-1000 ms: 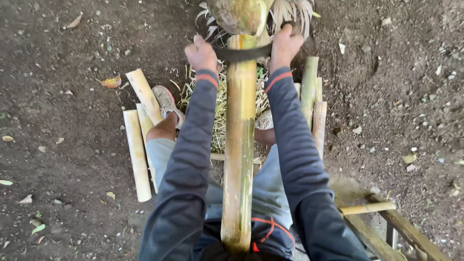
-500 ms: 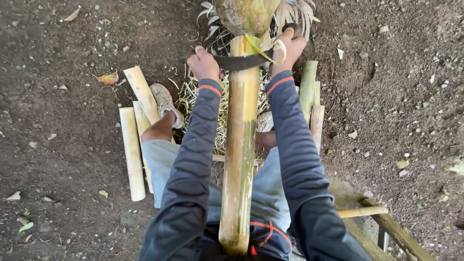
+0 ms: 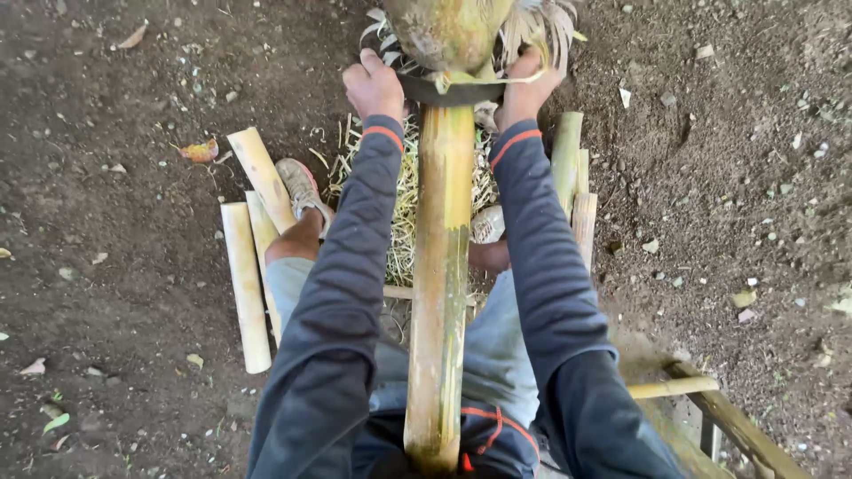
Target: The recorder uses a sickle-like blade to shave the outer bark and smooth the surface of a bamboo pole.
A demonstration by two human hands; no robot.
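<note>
Here both hands grip the curved blade

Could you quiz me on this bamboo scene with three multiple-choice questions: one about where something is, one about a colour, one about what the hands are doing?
1. Where does the long bamboo pole lie?
A. Between the person's arms
B. Left of both arms
C. Flat on the dirt at right

2. What colour are the sleeve cuffs?
A. White
B. Orange-red
C. Green

3. What are the left hand and right hand doing?
A. Hanging empty
B. Resting on the knees
C. Each gripping an end of the dark curved blade

Answers: A, the pole runs up between the sleeves; B, a thin orange-red band edges each cuff; C, both fists close on the blade's ends across the pole.
</note>
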